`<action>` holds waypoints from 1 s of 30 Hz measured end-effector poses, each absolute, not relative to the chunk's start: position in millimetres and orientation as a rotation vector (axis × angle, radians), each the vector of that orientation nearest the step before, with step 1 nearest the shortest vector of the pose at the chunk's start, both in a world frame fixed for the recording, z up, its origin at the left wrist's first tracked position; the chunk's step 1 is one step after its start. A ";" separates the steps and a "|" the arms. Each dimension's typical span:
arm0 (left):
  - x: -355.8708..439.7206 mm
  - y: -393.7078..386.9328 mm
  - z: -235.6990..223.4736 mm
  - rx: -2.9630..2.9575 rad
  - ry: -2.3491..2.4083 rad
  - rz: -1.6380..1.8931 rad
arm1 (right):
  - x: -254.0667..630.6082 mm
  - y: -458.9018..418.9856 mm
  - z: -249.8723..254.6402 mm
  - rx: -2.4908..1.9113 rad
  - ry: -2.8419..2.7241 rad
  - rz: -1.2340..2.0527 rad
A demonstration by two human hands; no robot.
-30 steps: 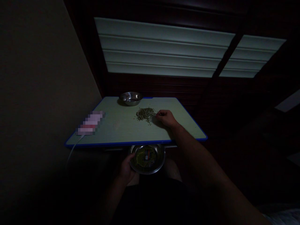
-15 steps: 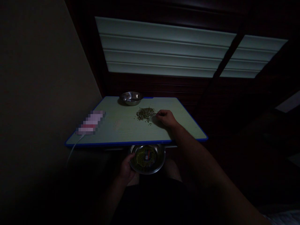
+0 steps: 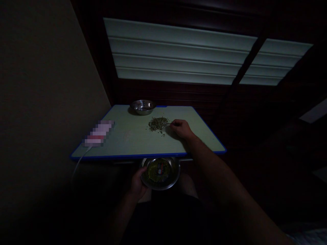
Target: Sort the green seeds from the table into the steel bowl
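Note:
A small heap of green-brown grains (image 3: 157, 124) lies on a pale green table with a blue edge (image 3: 133, 141). My right hand (image 3: 180, 128) rests on the table just right of the heap, fingers curled in a pinch at its edge; what they hold is too small to see. My left hand (image 3: 137, 183) grips the left rim of a steel bowl (image 3: 160, 173) held below the table's near edge. That bowl holds more green grains and a small dark object with red and blue marks.
A second steel bowl (image 3: 142, 106) stands at the table's far edge. A blurred flat device (image 3: 98, 133) with a white cable (image 3: 78, 164) lies at the left. A wall runs close on the left; dark wood and lit slats rise behind.
Almost nothing has moved; my right hand stays at the heap's right edge and the left keeps holding the bowl.

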State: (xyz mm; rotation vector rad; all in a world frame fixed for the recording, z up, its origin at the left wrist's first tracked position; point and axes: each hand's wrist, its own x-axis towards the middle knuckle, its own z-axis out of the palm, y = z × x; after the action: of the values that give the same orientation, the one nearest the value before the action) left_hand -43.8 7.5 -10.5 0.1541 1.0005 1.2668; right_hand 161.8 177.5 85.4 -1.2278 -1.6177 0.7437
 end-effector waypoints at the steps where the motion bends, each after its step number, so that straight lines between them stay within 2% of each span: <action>1: -43.6 7.4 -10.0 0.152 0.997 1.265 | 162.0 177.6 85.3 -1.224 -1.622 0.721; 30: -43.5 7.2 -9.5 0.178 0.991 1.273 | 159.2 173.8 88.6 -1.161 -1.657 0.825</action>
State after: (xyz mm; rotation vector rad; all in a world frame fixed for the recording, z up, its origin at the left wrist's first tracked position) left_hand -43.5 7.2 -9.5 0.1784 0.9912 1.2730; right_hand 159.2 173.8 88.6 -1.1612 -1.6568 0.8248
